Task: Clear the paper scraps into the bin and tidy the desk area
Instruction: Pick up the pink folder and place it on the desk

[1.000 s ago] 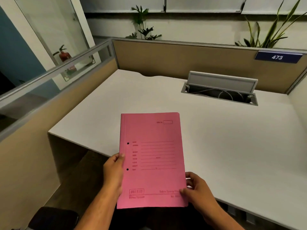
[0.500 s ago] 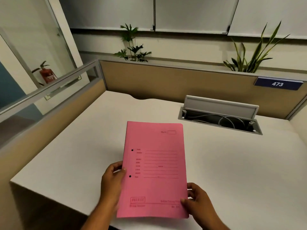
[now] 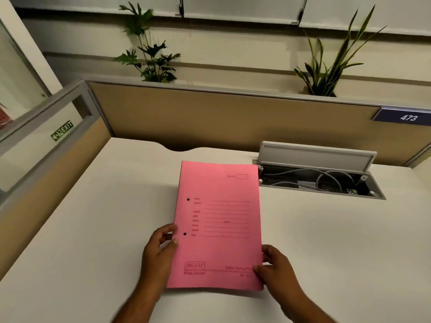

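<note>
Pink file folder (image 3: pixel 219 224) is held over the white desk (image 3: pixel 93 229), gripped by both hands at its near end. Its cover faces up and runs lengthwise away from the person, its far right corner reaching just over the edge of the open cable tray (image 3: pixel 319 180). Whether the folder's underside rests on the desk or floats just above it cannot be told from this angle.

The left hand (image 3: pixel 158 252) grips the folder's left edge, thumb on top of the cover just beside the lower of two punched holes, the other fingers curled behind the edge. The right hand (image 3: pixel 277 269) pinches the lower right corner, thumb on the cover and fingers tucked beneath.

Printed on the cover is a boxed word reading "DELUXE" near the lower left, a small empty box at the upper right, and a block of ruled lines with labels too blurred to read. More print runs along the bottom edge and is equally unclear.

The cable tray is sunk into the desk, its grey lid (image 3: pixel 317 155) tilted up and grey cables coiled inside. A tan partition (image 3: pixel 210 117) backs the desk, carrying a dark blue plate (image 3: pixel 403 116) numbered "473". A green "EXIT" sign (image 3: pixel 62 134) shows in the glass side panel at left. Two leafy plants (image 3: pixel 149 50) stand behind the partition.
</note>
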Tool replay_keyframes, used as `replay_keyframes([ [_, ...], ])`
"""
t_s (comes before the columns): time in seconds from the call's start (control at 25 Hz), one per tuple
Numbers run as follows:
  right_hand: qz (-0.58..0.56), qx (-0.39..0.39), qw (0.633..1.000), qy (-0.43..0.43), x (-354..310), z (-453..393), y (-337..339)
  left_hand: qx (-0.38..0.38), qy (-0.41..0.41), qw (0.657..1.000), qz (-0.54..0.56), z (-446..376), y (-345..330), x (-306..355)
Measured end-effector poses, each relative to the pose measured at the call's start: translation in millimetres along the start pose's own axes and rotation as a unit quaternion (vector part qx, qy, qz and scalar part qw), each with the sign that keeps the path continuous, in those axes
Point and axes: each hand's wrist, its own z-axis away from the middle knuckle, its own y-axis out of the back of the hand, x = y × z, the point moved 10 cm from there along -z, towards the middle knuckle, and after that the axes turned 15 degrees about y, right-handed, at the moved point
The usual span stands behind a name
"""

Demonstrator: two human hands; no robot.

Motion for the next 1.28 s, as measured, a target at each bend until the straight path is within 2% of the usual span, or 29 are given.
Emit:
replay_keyframes([
  [0.48, 0.040, 0.065, 0.997, -0.021, -8, -91, -13, -0.004, -0.023, 0.999, -0.037, -98, -51, 41],
  [0.84, 0.114, 0.061, 0.990, 0.051, -27, -155, -21, 0.021, -0.052, 0.988, -0.144, -148, -70, 61],
  [1.12, 0.202, 0.046, 0.977, 0.053, -28, -185, -21, 0.031, -0.097, 0.963, -0.251, -167, -91, 72],
  [1.28, 0.222, 0.046, 0.972, 0.056, -29, -192, -24, 0.044, -0.144, 0.914, -0.376, -169, -108, 71],
])
